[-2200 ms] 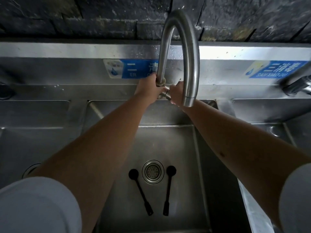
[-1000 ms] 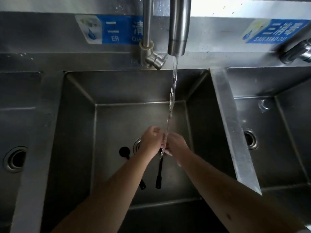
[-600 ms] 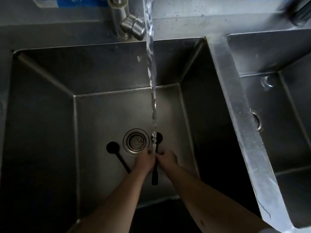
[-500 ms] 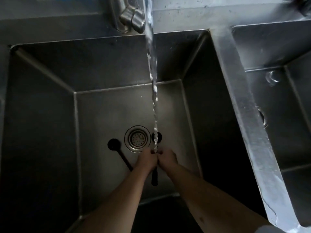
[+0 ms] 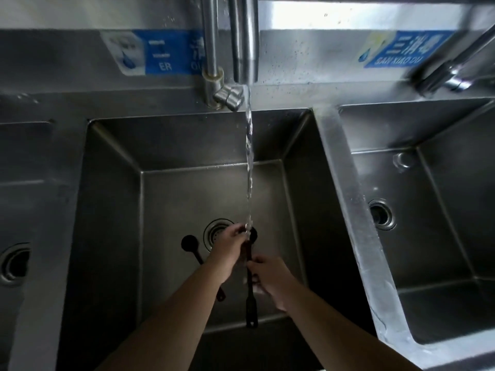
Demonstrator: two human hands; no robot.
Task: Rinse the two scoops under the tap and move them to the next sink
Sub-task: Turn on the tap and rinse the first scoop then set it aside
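Note:
Water runs from the tap into the middle sink. Two black long-handled scoops are in that sink. The right scoop is lifted under the stream, its bowl by the falling water. My left hand grips it near the bowl and my right hand holds its handle lower down. The left scoop lies on the sink floor beside the drain, its handle partly hidden behind my left forearm.
A steel divider separates the middle sink from the right sink, which has its own drain. Another sink lies at the left. A second tap sits at the upper right.
The tap was turned on and both hands came down into the sink. They closed on the right scoop and raised it under the stream; the right hand slid down its handle.

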